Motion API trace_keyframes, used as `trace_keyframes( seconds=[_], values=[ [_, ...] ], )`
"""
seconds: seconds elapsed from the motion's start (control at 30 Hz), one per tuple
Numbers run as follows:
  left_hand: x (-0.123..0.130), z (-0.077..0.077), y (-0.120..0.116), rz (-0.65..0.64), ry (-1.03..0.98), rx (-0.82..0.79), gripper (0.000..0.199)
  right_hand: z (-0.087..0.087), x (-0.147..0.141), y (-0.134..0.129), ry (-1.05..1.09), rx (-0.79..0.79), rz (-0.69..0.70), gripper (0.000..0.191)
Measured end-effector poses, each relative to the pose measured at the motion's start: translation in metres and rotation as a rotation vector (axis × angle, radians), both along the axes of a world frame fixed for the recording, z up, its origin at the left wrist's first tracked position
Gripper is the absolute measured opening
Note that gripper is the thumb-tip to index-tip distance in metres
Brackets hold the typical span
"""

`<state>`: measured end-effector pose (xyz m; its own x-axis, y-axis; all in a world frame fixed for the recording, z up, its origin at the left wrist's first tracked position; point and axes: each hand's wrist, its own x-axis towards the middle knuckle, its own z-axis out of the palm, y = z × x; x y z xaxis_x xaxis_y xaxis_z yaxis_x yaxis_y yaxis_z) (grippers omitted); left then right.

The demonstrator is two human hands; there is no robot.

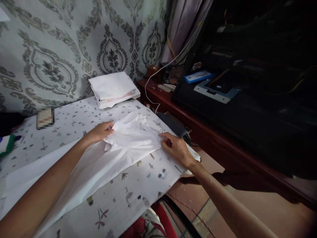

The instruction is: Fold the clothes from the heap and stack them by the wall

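Note:
A white shirt [133, 135] lies spread across the patterned cloth, its body running towards the lower left and its upper part bunched and wrinkled. My left hand [100, 131] is closed on the shirt's left edge, pinching the fabric between thumb and fingers. On the other side, my right hand [177, 149] has its fingers curled in a pinch at the shirt's right edge, near the table's right side. My left forearm passes over the lower part of the shirt and hides some of it.
Folded white fabric [114, 86] is stacked at the back by the patterned wall covering [112, 54]. A blurred-out small item [45, 117] sits at left. A dark red wooden stand [170, 102] with a large black screen [247, 109] borders the right. A white cable [148, 82] hangs between.

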<state>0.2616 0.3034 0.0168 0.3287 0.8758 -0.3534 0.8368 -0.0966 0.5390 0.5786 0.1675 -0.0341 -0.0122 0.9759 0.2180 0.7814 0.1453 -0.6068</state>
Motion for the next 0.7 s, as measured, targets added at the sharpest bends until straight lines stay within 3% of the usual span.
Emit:
trace_keyframes(
  seconds=[0.13,0.27,0.33,0.4,0.53,0.6,0.7],
  values=[
    [-0.006,0.005,-0.008,-0.062,0.108,0.081,0.019,-0.002,0.002,-0.001,-0.043,0.018,0.006,0.034],
    [-0.002,0.003,-0.026,-0.08,0.347,0.42,0.022,0.001,-0.004,-0.002,-0.143,0.153,-0.013,0.028],
    [0.006,-0.004,-0.036,-0.159,0.309,0.617,0.029,0.005,-0.019,-0.001,-0.198,0.288,-0.016,0.024],
    [0.017,-0.015,-0.043,-0.303,0.18,0.71,0.037,0.007,-0.041,0.001,-0.235,0.379,0.083,0.028],
    [0.028,-0.043,-0.047,-0.444,0.139,0.637,0.051,0.002,-0.078,0.005,-0.348,0.304,0.424,0.045],
    [0.025,-0.053,-0.046,-0.443,0.192,0.588,0.057,-0.005,-0.081,0.006,-0.396,0.209,0.474,0.058],
    [0.019,-0.058,-0.045,-0.431,0.215,0.57,0.062,-0.012,-0.07,0.004,-0.407,0.108,0.445,0.069]
  ],
)
